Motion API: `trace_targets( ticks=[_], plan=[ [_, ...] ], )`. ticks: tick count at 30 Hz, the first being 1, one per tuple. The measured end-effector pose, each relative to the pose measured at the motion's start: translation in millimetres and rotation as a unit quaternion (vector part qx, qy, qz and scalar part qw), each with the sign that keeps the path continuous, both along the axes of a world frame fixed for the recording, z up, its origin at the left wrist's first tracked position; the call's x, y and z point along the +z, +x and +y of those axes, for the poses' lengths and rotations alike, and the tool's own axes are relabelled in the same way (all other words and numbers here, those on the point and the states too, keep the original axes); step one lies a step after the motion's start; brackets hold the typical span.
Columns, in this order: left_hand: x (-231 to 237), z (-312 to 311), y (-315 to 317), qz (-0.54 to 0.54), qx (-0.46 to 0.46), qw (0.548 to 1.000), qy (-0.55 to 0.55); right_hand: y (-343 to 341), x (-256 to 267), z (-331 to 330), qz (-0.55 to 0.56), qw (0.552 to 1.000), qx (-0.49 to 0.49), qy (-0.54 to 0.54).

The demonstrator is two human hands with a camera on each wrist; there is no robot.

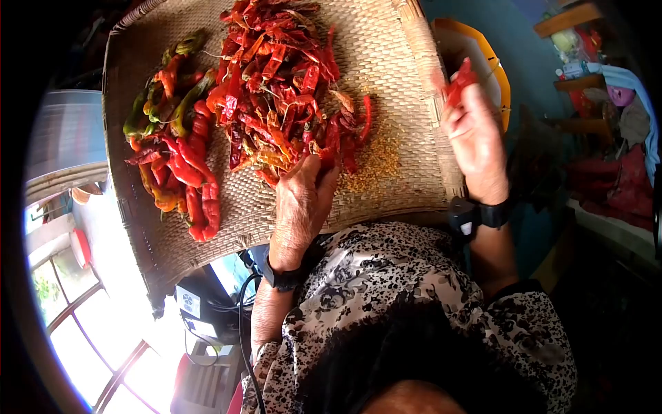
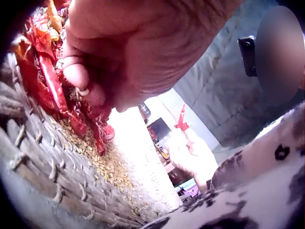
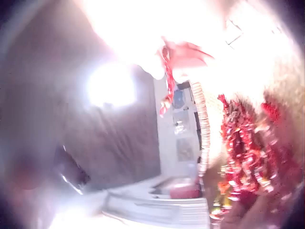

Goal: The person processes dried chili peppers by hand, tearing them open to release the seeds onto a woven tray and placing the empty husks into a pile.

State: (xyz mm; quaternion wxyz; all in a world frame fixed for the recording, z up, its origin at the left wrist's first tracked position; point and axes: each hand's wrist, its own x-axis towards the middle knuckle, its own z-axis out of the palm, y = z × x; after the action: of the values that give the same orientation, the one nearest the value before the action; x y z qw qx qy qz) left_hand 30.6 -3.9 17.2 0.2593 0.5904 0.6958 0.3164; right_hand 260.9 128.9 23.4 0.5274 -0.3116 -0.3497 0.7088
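A heap of split, dried red chili peppers [image 1: 276,90] lies on a woven tray [image 1: 386,55]. My left hand [image 1: 300,196] is at the near edge of this heap, its fingers curled round a red chili [image 1: 327,154]. The left wrist view shows its fingertips bent in among red pieces [image 2: 50,81]. My right hand [image 1: 476,141] is raised over the tray's right rim and pinches a red chili piece [image 1: 460,81]. In the right wrist view this chili piece [image 3: 167,76] hangs down from the overexposed fingers.
Whole red and green chilies [image 1: 186,152] lie on the tray's left side. Loose yellow seeds [image 1: 376,162] are scattered right of the heap. Beyond the right rim stands an orange-rimmed container [image 1: 498,69]. A cable [image 1: 243,310] hangs near the left forearm.
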Motion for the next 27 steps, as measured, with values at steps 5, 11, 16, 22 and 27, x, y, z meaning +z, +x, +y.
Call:
trace_targets(
  ticks=[5, 11, 16, 22, 27],
  plan=[
    [7.9, 3.1, 6.7, -0.067, -0.014, 0.998, -0.017, 1.4, -15.0, -8.6, 0.039, 0.996, -0.047, -0.063],
    [7.1, 2.8, 9.0, -0.166, -0.027, 0.986, -0.002, -53.7, -23.9, -58.9, -0.314, 0.888, 0.229, 0.247],
    [-2.7, 0.8, 8.6, -0.256, 0.001, 0.967, -0.007, -55.0, -11.6, -55.9, -0.401, 0.845, 0.274, 0.224],
    [-5.0, 3.2, 6.9, -0.235, -0.025, 0.971, 0.017, -54.7, -12.8, -59.6, -0.375, 0.857, 0.268, 0.23],
    [2.5, 4.3, 10.9, -0.282, 0.014, 0.959, -0.007, -55.3, -14.3, -59.7, -0.348, 0.864, 0.283, 0.228]
  ],
)
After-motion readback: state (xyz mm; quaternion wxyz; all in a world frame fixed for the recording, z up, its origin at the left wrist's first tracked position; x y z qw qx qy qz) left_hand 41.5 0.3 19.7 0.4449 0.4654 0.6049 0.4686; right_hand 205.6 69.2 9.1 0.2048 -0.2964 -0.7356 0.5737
